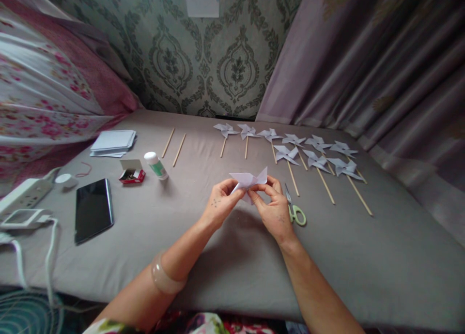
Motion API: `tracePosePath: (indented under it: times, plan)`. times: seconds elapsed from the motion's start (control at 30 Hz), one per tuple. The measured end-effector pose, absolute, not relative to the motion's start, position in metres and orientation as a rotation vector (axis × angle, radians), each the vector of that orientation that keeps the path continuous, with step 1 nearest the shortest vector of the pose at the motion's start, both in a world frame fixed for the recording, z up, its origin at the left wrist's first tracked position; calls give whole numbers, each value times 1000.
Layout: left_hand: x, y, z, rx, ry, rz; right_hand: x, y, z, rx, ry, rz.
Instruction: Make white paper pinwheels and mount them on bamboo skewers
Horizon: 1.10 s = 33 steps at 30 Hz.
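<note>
Between my two hands, above the middle of the cloth-covered surface, is a folded white paper pinwheel without a visible stick. My left hand pinches its left side, thumb in front. My right hand is closed on its right side, with thumb and forefinger near the lower centre. Whether a pin sits between those fingers is hidden. Just right of my right hand lies a pair of scissors with light green handles. Several finished pinwheels on wooden sticks lie in rows at the back right.
Two bare wooden sticks lie at the back left, near a glue bottle and a red box of small metal pieces. Further left are a paper stack, a phone, a power strip and white cables.
</note>
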State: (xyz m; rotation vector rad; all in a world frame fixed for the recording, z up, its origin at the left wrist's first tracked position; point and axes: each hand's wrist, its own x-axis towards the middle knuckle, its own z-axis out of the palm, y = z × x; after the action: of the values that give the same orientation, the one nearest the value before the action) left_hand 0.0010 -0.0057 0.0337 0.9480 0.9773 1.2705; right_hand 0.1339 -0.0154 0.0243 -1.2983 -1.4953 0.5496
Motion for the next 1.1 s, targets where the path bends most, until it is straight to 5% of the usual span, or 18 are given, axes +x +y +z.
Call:
tracePosePath:
  times: [1.1]
  plan:
    - [-4, -5, 31, 849, 843, 1234, 138, -16, 30, -1222, -1485, 766]
